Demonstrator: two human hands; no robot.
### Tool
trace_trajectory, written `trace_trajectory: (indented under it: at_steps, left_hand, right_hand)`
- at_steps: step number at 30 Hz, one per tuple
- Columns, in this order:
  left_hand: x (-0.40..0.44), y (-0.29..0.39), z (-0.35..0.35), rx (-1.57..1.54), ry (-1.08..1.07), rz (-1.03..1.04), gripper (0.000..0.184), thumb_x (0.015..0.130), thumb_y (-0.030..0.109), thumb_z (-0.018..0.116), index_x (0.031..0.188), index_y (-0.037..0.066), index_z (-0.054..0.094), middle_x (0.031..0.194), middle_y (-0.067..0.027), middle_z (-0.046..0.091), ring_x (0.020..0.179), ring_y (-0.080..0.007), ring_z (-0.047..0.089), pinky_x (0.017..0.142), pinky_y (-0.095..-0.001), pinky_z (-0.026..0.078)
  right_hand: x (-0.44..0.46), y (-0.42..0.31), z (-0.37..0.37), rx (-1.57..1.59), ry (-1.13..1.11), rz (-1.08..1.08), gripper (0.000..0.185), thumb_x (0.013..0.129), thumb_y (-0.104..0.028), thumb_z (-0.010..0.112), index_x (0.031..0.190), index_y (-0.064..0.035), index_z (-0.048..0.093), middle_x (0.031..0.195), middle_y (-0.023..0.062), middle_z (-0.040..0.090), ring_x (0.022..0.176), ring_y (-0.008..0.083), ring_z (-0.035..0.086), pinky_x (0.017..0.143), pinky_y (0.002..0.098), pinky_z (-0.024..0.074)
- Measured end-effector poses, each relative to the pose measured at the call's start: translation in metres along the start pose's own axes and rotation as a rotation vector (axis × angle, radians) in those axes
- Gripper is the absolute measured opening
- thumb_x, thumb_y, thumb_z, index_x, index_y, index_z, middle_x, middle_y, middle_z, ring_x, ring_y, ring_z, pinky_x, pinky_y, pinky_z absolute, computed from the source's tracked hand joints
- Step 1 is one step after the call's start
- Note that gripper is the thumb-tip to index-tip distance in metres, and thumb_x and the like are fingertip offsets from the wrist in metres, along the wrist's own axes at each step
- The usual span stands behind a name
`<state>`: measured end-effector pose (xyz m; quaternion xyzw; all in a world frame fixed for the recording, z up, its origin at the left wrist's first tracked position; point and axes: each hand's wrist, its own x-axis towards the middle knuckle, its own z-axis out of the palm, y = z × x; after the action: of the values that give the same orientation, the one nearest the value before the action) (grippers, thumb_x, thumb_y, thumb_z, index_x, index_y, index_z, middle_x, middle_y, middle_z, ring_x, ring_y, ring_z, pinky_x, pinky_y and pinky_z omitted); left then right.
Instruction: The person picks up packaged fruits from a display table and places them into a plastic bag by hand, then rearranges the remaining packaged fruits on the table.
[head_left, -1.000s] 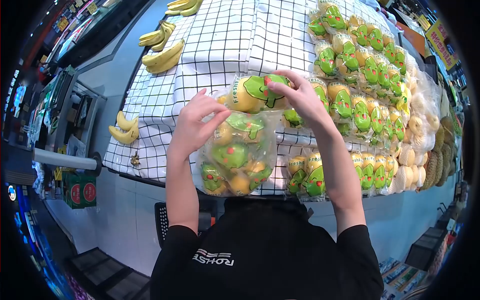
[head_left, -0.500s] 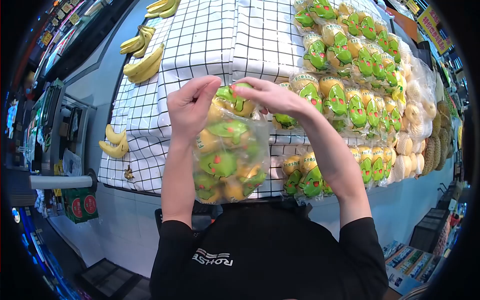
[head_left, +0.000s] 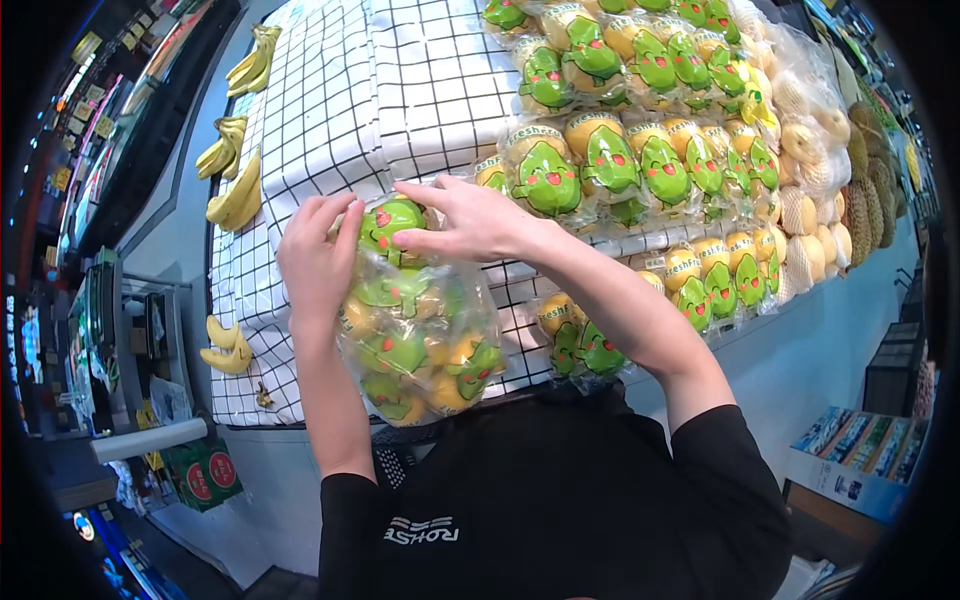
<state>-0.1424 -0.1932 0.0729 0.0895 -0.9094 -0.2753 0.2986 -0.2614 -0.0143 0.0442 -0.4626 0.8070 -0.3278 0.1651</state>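
Observation:
A large clear plastic bag (head_left: 418, 325) filled with several yellow fruits in green cartoon-printed wrappers hangs in front of me at the table's near edge. My left hand (head_left: 318, 250) is at the bag's upper left, its thumb and fingers pinched together at the bag's edge. At the bag's top, my right hand (head_left: 475, 222) has its thumb and fingers around a wrapped yellow fruit (head_left: 392, 228). The wrapper's green cartoon face shows between both hands. Just right of my right hand lie rows of similar wrapped fruits (head_left: 545, 170).
A white checked cloth (head_left: 430, 90) covers the table. Banana bunches (head_left: 237, 195) lie along its left edge, with a smaller bunch (head_left: 228, 345) nearer me. Net-covered round fruits (head_left: 798, 212) sit at the far right. A grey roll (head_left: 150, 440) juts out at left.
My view has turned, so the table's goods appear shifted left. My right thumb and fingers now spread around the wrapped fruit at the bag's top; the left hand stays at the bag's edge.

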Motion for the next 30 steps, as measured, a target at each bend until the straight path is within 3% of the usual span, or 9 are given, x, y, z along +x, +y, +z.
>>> trace_trajectory:
  at_steps: [2,3,8,11,14,17,24,26,30]
  left_hand:
    - [-0.002,0.001,-0.002,0.222,0.030,0.119,0.011,0.086,0.014,0.070,0.091,0.005,0.072,0.080,-0.0072,0.065,0.074,-0.0226,0.060,0.067,-0.0340,0.047]
    - [-0.002,0.004,-0.003,0.211,0.031,0.128,0.011,0.086,0.014,0.070,0.089,0.005,0.072,0.081,-0.0068,0.067,0.076,-0.0235,0.058,0.071,-0.0352,0.046]
    - [-0.001,0.007,-0.003,0.164,-0.010,0.086,0.012,0.086,0.013,0.069,0.091,0.002,0.071,0.084,-0.0084,0.068,0.082,-0.0249,0.059,0.075,-0.0356,0.046]
    - [-0.005,0.012,-0.003,0.150,0.065,0.137,0.016,0.086,0.012,0.070,0.098,0.000,0.070,0.094,-0.0120,0.069,0.093,-0.0274,0.062,0.083,-0.0368,0.047]
    - [-0.013,0.038,-0.001,0.051,0.083,0.108,0.017,0.086,0.008,0.070,0.100,0.000,0.069,0.096,-0.0125,0.069,0.094,-0.0270,0.062,0.086,-0.0367,0.047]
    - [-0.025,0.073,0.002,0.013,0.030,0.132,0.017,0.085,0.003,0.070,0.102,-0.001,0.069,0.098,-0.0137,0.068,0.094,-0.0275,0.063,0.087,-0.0366,0.047]
    - [-0.022,0.159,0.060,-0.057,-0.102,0.277,0.023,0.083,0.002,0.070,0.106,-0.001,0.068,0.096,-0.0150,0.068,0.090,-0.0301,0.063,0.082,-0.0377,0.048]
    - [-0.004,0.174,0.092,-0.088,-0.227,0.294,0.020,0.085,0.005,0.069,0.105,-0.001,0.067,0.097,-0.0155,0.068,0.089,-0.0317,0.063,0.080,-0.0379,0.048]
    - [0.048,0.177,0.161,-0.048,-0.235,0.268,0.023,0.091,0.019,0.064,0.106,0.002,0.069,0.099,-0.0179,0.069,0.092,-0.0330,0.066,0.080,-0.0388,0.050]
  right_hand:
    - [0.001,0.002,0.001,0.077,0.032,0.023,0.076,0.089,-0.068,0.047,0.141,-0.0132,0.049,0.121,0.0282,0.056,0.112,0.0422,0.058,0.097,0.0471,0.0459]
    - [-0.001,0.001,-0.002,0.113,0.073,0.014,0.065,0.093,-0.060,0.045,0.135,-0.0116,0.055,0.118,0.0274,0.059,0.111,0.0414,0.059,0.096,0.0476,0.0459]
    - [-0.013,-0.001,-0.005,0.104,0.121,0.033,0.055,0.097,-0.050,0.045,0.128,-0.0064,0.061,0.117,0.0222,0.062,0.109,0.0385,0.060,0.095,0.0442,0.0473]
    - [-0.029,-0.001,-0.002,0.096,0.276,-0.021,0.049,0.097,-0.044,0.050,0.124,-0.0053,0.062,0.116,0.0207,0.063,0.104,0.0367,0.062,0.089,0.0439,0.0495]
    - [-0.053,0.000,-0.011,0.123,0.387,-0.110,0.038,0.094,-0.036,0.057,0.114,-0.0044,0.067,0.105,0.0177,0.067,0.094,0.0333,0.066,0.081,0.0422,0.0521]
    - [-0.087,0.015,-0.031,0.167,0.496,-0.150,0.025,0.091,-0.028,0.064,0.096,-0.0048,0.072,0.082,0.0128,0.071,0.076,0.0295,0.069,0.070,0.0384,0.0541]
    - [-0.152,0.101,-0.122,0.053,0.768,0.042,0.019,0.089,-0.019,0.068,0.095,-0.0016,0.073,0.085,0.0123,0.072,0.074,0.0217,0.069,0.068,0.0319,0.0535]
    - [-0.161,0.134,-0.152,-0.129,0.810,0.040,0.018,0.090,-0.019,0.066,0.094,-0.0027,0.073,0.087,0.0127,0.072,0.077,0.0242,0.069,0.070,0.0335,0.0533]
    - [-0.166,0.192,-0.201,-0.391,0.748,0.100,0.019,0.090,-0.024,0.066,0.098,-0.0083,0.073,0.091,0.0103,0.069,0.092,0.0297,0.064,0.080,0.0390,0.0510]
